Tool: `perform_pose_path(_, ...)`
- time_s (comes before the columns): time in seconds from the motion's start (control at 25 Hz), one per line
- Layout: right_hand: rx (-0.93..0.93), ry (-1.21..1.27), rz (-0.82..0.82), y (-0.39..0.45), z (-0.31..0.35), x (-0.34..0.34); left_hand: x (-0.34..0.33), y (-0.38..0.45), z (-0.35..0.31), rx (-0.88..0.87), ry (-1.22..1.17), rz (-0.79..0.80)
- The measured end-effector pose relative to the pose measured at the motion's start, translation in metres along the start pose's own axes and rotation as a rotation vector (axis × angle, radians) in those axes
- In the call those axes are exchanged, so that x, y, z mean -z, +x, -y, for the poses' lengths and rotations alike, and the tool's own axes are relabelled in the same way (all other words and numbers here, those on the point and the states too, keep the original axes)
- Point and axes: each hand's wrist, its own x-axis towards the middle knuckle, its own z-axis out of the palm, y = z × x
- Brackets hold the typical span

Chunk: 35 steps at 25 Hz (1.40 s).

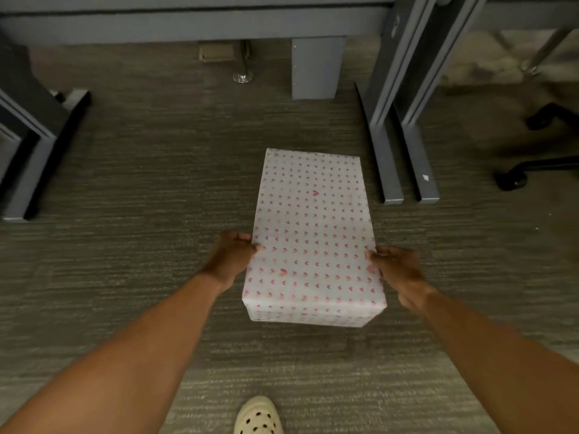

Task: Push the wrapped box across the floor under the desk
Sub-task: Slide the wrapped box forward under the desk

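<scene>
A long box wrapped in white paper with small pink hearts (313, 233) lies flat on the grey carpet, its short end towards me. My left hand (232, 255) clasps its left side near the front, thumb on the top edge. My right hand (398, 274) clasps the right side the same way. The grey desk's front edge (188, 23) runs across the top of the view, with the box's far end short of it.
Grey desk legs with long feet stand at the right (407, 170) and at the left (28, 170). A grey panel (316, 67) and a chrome post (242, 73) stand under the desk. Black chair casters (510, 180) sit far right. My cream shoe (258, 418) is below.
</scene>
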Motion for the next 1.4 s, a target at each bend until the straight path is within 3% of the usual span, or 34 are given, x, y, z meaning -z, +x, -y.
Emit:
perform_pose_path(0.12,0.086,-0.011,0.054,0.019,0.014,0.003,-0.006,0.025,-0.017,-0.04,-0.006,0.004)
perform_pose_path(0.4,0.186,-0.014,0.008,0.117,0.024,-0.004,-0.045,0.114,-0.018,-0.024,-0.006,-0.106)
perform_pose_path(0.88,0.279,-0.016,-0.055,0.254,0.058,-0.006,-0.086,0.24,-0.045,-0.126,0.01,-0.118)
perform_pose_path(1.4,0.251,-0.039,-0.089,0.306,0.067,-0.022,-0.089,0.295,-0.046,-0.094,0.02,-0.196)
